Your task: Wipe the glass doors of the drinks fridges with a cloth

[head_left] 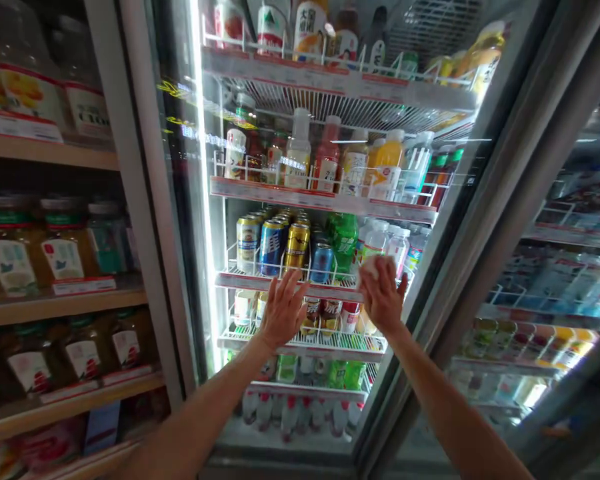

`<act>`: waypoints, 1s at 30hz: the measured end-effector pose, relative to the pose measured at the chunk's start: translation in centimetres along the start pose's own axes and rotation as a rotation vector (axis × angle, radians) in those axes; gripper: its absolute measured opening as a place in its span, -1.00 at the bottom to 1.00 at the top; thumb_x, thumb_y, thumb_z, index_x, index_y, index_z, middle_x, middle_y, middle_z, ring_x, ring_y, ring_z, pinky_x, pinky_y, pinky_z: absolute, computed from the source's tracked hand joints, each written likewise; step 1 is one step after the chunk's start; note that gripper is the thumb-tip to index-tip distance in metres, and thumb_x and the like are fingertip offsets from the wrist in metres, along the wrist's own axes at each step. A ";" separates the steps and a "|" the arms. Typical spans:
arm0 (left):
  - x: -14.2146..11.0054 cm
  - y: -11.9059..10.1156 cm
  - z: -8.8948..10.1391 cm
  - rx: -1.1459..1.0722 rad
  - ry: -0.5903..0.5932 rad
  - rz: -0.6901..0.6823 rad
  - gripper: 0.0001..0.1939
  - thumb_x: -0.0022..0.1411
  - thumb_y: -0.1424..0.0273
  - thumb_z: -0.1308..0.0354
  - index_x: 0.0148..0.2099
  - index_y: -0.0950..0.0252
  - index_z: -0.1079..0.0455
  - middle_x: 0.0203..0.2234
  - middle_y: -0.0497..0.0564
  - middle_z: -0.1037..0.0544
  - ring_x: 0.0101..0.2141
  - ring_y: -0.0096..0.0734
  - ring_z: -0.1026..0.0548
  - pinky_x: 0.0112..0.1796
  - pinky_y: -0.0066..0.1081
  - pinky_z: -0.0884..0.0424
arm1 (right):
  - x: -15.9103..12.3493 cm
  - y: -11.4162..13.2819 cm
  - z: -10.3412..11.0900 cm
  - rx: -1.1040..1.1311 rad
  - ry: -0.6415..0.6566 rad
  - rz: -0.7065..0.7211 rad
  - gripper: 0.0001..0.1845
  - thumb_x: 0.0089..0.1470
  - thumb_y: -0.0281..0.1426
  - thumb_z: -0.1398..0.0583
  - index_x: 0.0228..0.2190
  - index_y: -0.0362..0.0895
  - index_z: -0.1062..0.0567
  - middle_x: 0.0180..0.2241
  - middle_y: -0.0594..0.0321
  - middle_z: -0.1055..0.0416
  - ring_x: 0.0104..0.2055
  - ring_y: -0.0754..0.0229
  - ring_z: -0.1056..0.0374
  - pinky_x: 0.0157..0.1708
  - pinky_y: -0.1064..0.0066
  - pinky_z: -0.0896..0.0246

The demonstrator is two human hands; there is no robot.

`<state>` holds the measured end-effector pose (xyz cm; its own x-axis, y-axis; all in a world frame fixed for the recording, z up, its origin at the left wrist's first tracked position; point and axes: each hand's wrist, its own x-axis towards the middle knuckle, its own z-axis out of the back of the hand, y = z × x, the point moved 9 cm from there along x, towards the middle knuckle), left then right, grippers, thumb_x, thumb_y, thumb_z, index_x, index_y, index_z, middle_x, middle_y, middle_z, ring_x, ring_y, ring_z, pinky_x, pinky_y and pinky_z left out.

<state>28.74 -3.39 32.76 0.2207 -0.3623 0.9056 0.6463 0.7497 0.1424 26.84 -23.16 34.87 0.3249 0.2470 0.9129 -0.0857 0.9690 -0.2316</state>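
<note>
A glass door [215,417] of a lit drinks fridge stands before me. My right hand [383,300] is raised at the glass on the right, its fingers closed over a crumpled white cloth [373,267], partly hidden and blurred; it could be a paper wipe. Left of it, my left hand [283,310] is held up with the fingers apart and nothing in it. It is at or very near the glass; whether it touches, I cannot tell. Behind the hands, inside the fridge, are beer cans [297,247] and a green bottle [344,240].
Bottles in several colours fill the upper wire shelves [325,200]. Wooden shelves [80,307] with jars and bottles stand at the left. Along the door's right side runs a grey metal frame [460,260]; another stocked fridge [540,287] lies beyond it.
</note>
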 end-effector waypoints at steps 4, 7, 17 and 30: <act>0.4 -1.1 -0.4 -0.015 -0.004 -0.002 -0.44 0.18 0.44 0.00 0.23 0.26 -0.03 0.21 0.20 -0.14 0.26 -0.14 0.07 0.18 0.00 0.02 | -1.9 -4.0 1.8 -0.024 -0.109 -0.192 -0.40 0.08 -0.38 -0.04 0.15 0.17 -0.14 0.29 0.18 0.18 0.30 -0.12 0.23 0.12 -0.29 0.15; 0.6 -1.7 -0.7 -0.031 0.008 -0.020 -0.44 0.18 0.44 0.00 0.23 0.24 -0.03 0.21 0.18 -0.14 0.26 -0.15 0.07 0.18 0.00 0.00 | -5.0 -3.7 0.9 -0.007 -0.007 -0.133 -0.38 0.07 -0.42 -0.04 0.15 0.23 -0.11 0.28 0.20 0.14 0.30 -0.11 0.19 0.08 -0.26 0.03; 1.4 -2.0 -0.5 -0.051 -0.031 -0.017 -0.44 0.19 0.44 -0.01 0.23 0.26 -0.02 0.22 0.19 -0.11 0.27 -0.14 0.10 0.19 0.00 0.04 | -4.8 -7.2 2.3 -0.037 -0.217 -0.301 -0.41 0.11 -0.44 0.00 0.18 0.00 -0.10 0.30 0.09 0.24 0.32 -0.10 0.24 0.11 -0.15 0.02; -2.1 1.6 0.1 0.003 0.003 0.046 -0.52 0.20 0.45 0.00 0.17 0.34 -0.11 0.19 0.26 -0.16 0.26 -0.10 0.05 0.18 0.01 0.03 | -1.4 3.2 -0.8 0.053 -0.083 0.044 -0.46 0.10 -0.41 -0.07 0.13 0.04 -0.20 0.30 0.19 0.19 0.33 -0.03 0.27 0.20 -0.02 0.20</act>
<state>29.29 -1.35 31.11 0.2524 -0.3285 0.9102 0.6332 0.7673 0.1014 26.92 -20.39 32.60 0.2412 0.2858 0.9274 -0.1481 0.9553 -0.2559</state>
